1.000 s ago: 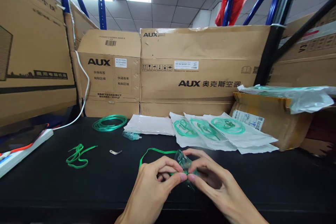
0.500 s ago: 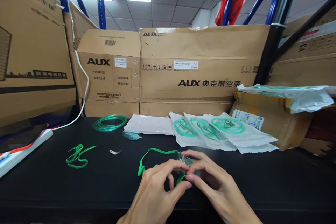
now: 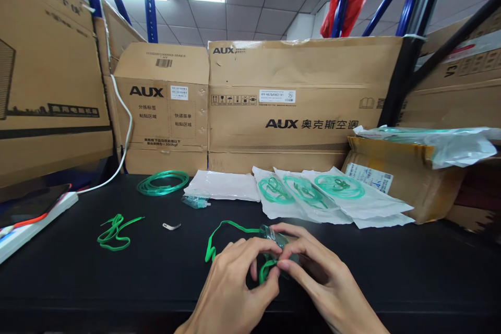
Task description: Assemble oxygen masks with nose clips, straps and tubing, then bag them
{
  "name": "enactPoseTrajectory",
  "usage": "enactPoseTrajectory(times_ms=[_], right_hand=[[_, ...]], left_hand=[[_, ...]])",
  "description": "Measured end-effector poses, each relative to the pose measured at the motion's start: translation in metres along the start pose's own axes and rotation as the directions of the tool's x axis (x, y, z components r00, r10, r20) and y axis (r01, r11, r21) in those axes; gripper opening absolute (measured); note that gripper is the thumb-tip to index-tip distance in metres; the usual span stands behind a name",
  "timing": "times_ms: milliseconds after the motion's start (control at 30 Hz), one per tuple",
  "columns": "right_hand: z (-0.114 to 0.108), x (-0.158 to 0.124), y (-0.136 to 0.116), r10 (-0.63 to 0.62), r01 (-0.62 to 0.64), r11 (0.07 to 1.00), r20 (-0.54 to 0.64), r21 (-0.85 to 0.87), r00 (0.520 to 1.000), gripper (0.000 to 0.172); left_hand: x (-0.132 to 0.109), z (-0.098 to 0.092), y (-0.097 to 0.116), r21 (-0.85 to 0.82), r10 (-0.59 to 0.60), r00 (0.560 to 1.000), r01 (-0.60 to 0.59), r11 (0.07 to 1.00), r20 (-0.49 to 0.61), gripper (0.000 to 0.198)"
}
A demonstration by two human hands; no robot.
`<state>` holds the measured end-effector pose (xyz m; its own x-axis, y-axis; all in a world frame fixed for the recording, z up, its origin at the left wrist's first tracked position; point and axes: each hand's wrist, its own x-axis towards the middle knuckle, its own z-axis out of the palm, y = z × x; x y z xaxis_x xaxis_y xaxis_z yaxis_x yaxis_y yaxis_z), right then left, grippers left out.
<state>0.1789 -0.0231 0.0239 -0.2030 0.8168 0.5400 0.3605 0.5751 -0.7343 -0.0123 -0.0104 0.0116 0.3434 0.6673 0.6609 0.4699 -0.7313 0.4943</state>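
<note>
A clear greenish plastic mask (image 3: 276, 237) is between my two hands, low in the centre, mostly covered by fingers. My left hand (image 3: 245, 276) pinches the green strap (image 3: 266, 270) where it meets the mask's near edge, and a small loop of strap hangs there. The strap's other part runs from the mask's far edge to the left and down onto the black table. My right hand (image 3: 319, 266) has its fingers wrapped round the mask's right side, its thumb and fingertips touching my left fingertips.
Left lie a loose green strap (image 3: 117, 232), a small metal piece (image 3: 171, 226) and coiled green tubing (image 3: 162, 182). Behind are a small clear part (image 3: 196, 202), a white packet (image 3: 222, 186) and bagged tubing (image 3: 338, 188). Cardboard boxes (image 3: 305, 73) stand behind; a power strip (image 3: 39, 224) lies far left.
The green strap now forms a larger, rounder loop below my left fingertips. My left thumb has drawn back slightly to the left; my right hand has barely moved.
</note>
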Motion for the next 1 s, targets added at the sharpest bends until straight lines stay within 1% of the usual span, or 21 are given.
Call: enactPoseTrajectory(times_ms=[167, 333, 467, 600, 833, 1000], right_hand=[[0.0003, -0.0017, 0.0026, -0.012, 0.012, 1.000, -0.001, -0.021, 1.000, 0.013], [0.0011, -0.0026, 0.0026, -0.014, 0.013, 1.000, -0.021, -0.013, 1.000, 0.013], [0.0017, -0.0017, 0.0025, -0.011, 0.011, 1.000, -0.051, 0.007, 0.999, 0.016], [0.0012, -0.0025, 0.0017, -0.005, 0.008, 1.000, -0.115, 0.026, 0.993, 0.021], [0.0021, -0.0031, -0.0002, -0.016, 0.033, 0.995, -0.178, 0.095, 0.984, 0.016], [0.0026, -0.0032, -0.0026, -0.004, 0.038, 0.990, -0.239, 0.136, 0.971, 0.014]], left_hand=[[0.0005, 0.0026, -0.0005, 0.019, 0.011, 0.999, -0.010, 1.000, -0.034, 0.028], [0.0007, 0.0020, -0.0007, -0.010, -0.005, 0.999, 0.005, 1.000, -0.047, 0.029], [0.0015, 0.0005, 0.0004, -0.033, -0.038, 0.999, 0.037, 0.999, -0.032, 0.028], [0.0017, -0.0005, 0.0004, -0.055, -0.076, 0.997, 0.075, 0.996, -0.022, 0.029], [0.0026, -0.0030, 0.0015, -0.113, -0.163, 0.987, 0.163, 0.980, 0.017, 0.031], [0.0038, -0.0052, 0.0029, -0.123, -0.208, 0.978, 0.211, 0.970, 0.032, 0.030]])
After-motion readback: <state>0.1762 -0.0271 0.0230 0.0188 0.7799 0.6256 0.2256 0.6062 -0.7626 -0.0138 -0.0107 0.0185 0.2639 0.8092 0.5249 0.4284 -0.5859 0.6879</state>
